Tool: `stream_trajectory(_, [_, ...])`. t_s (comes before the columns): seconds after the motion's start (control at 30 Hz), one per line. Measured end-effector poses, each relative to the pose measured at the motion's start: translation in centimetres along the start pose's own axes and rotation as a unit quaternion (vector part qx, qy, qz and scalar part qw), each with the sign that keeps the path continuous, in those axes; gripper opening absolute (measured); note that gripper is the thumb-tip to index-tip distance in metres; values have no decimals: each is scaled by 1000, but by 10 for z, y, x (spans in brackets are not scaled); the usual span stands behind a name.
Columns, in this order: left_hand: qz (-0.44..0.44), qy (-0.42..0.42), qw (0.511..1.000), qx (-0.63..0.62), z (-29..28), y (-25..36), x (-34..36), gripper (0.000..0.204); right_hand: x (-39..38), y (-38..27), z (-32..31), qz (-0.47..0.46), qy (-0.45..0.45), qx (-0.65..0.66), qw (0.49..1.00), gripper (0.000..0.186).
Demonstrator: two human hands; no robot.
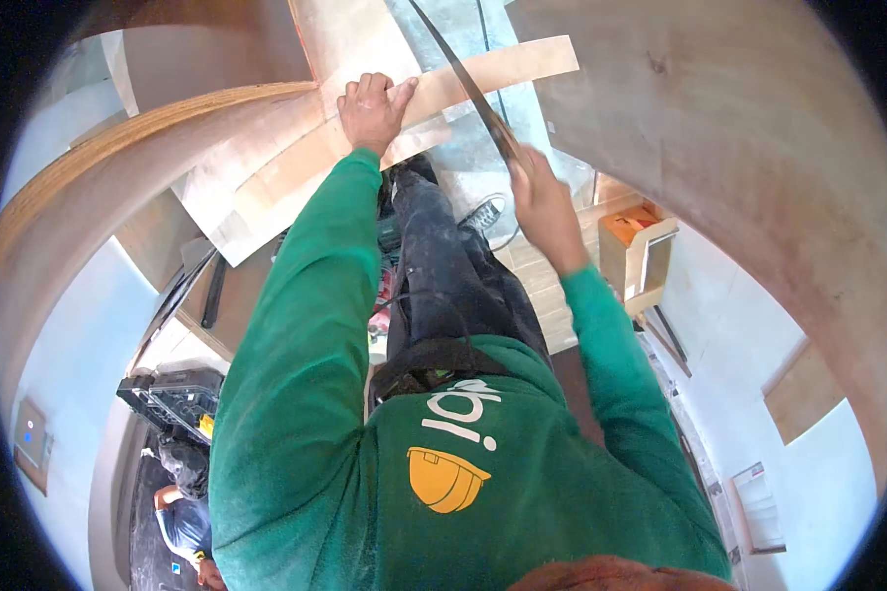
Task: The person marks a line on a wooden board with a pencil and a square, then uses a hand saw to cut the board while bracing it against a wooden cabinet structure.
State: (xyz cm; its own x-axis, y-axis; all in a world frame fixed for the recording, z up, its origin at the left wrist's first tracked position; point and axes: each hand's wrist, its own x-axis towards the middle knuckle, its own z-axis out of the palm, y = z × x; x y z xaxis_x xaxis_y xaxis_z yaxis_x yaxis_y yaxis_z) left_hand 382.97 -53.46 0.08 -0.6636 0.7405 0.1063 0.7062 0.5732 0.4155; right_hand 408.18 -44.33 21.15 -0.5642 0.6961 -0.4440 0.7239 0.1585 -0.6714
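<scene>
My left hand (373, 110) presses flat on a long thin plywood strip (522, 61) that lies across other sheets at the top of the view. My right hand (542, 202) is shut on the handle of a handsaw (458, 74), whose dark blade runs up and left across the strip, just right of my left hand. Both arms wear green sleeves. My dark trousers and a grey shoe (483, 212) show below the strip.
A large plywood sheet (739, 148) curves along the right, another thick board (118, 148) along the left. A small wooden box with an orange top (641, 251) stands at right. A black crate (172, 399) and another person (182, 517) are at lower left.
</scene>
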Motion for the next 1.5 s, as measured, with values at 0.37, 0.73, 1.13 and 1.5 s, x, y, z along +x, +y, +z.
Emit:
stream_trajectory(0.37, [-14,-5,1000,6,-3,-5,-1,44,-152,-34,-88,13,-27,-103,994,40])
stream_trajectory(0.73, [-1,-4,1000,0,2,-2,1,46,37,-15,8,-1,-2,-11,1000,30])
stream_trajectory(1.13, [-12,0,1000,-7,-2,-8,-1,46,-143,-48,-96,83,-57,-73,992,45])
stream_trajectory(1.5, [-10,-5,1000,1,6,-7,-2,47,-2,-12,-7,-8,-11,-12,1000,35])
